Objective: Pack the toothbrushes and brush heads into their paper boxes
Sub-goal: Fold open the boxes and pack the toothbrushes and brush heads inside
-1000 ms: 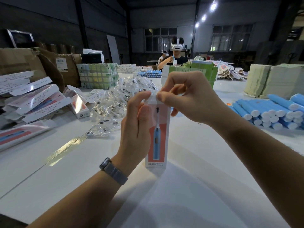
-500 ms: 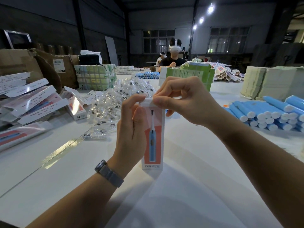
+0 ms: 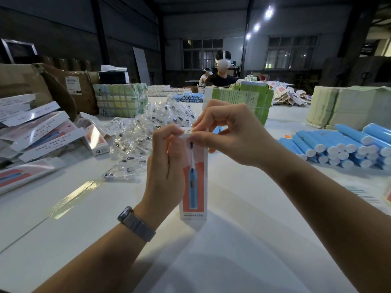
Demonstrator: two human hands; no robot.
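— One white table, filling the lower view. Countable on it?

— Two brown cartons at ten o'clock, flaps open, contents not visible. One strapped green-and-white bundle just beside them, toward eleven. One green printed stack at twelve, behind the hands. One pale stack of flat card at two o'clock.

— And the loose goods?

— Too many to count exactly. Blue toothbrush handles heaped at three o'clock, white ends facing this way, well over twenty. More blue handles far off at twelve. Clear bagged brush heads piled between ten and twelve. Packed white-and-red boxes stacked loosely at nine, about ten showing, some overlapping.

— People?

— Two, far back at twelve, both with headsets on.

— Now the paper box?

— One paper box, dead centre, held upright, bottom flap pointing down and just above the table. Picture of a blue toothbrush on the red front. Inside not visible, so contents cannot be told.

— Hands?

— Left hand wrapped round the box's left side, thumb and forefinger pinching the top edge; grey watch on that wrist. Right hand at one o'clock of the box, fingers curled, thumb and forefinger pinching the white top flap, which lies folded over the opening.
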